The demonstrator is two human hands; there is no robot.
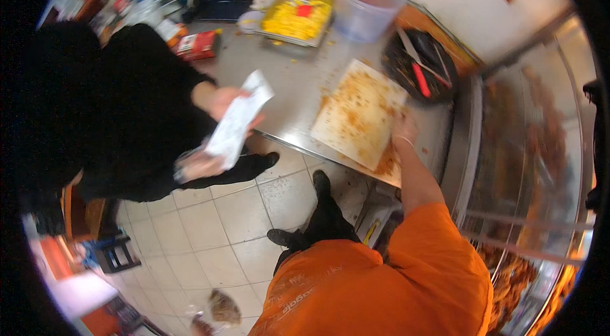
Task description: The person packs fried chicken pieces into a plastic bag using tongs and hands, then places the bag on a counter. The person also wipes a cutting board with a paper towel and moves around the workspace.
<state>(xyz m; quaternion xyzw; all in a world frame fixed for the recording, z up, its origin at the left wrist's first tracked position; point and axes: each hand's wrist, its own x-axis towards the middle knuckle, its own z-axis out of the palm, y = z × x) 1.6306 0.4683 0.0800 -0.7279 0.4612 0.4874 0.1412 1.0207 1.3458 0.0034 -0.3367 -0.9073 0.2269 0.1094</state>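
Note:
My right hand (404, 127), in a thin clear glove, is at the right edge of a white cutting board (357, 109) and appears to grip it; the fingers are blurred. Brown-orange crumbs and grease stains cover the board. More crumbs (390, 160) lie along its lower right edge, on the steel table. My left hand is out of view. To the right of the board, a round black tray (398, 67) holds a knife with a red handle (421, 81) and other long metal utensils.
Across from me a person in black (143, 98) holds a white paper wrapper or bag (240, 119). On the steel table (286, 107) stand a metal pan of yellow food (295, 17), a translucent bucket (367, 7) and a red packet (198, 45). A glass display case (519, 131) flanks my right.

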